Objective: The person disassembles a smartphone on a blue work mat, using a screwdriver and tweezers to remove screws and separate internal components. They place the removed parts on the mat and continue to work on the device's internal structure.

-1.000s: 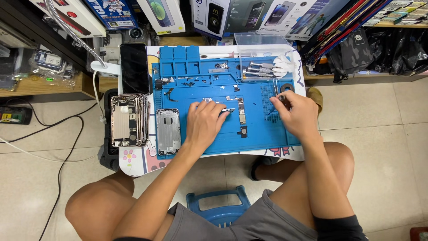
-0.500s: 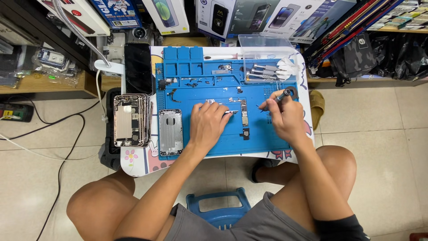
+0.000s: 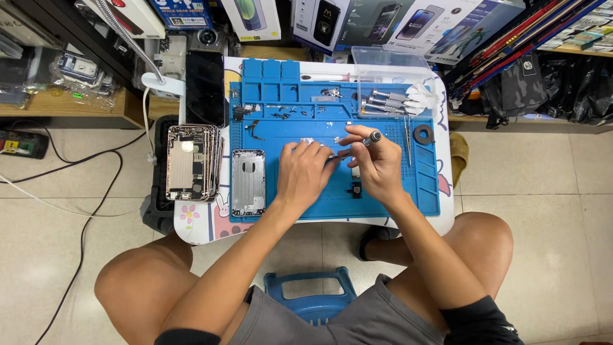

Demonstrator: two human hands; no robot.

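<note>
Layout of the work mat (image 3: pixel 421 191) on the small table (image 3: pixel 445 214).
Both hands meet at the mat's centre; a phone housing (image 3: pixel 248 182) lies at 9 o'clock on the mat, a stack of housings (image 3: pixel 191 162) beyond it off the mat, screwdrivers (image 3: pixel 383 102) at 1 o'clock, a tape roll (image 3: pixel 423 134) at 3 o'clock.

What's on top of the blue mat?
On the blue mat lie a silver phone shell, small metal parts and screwdrivers. Both hands cover whatever lies beneath them.
</note>
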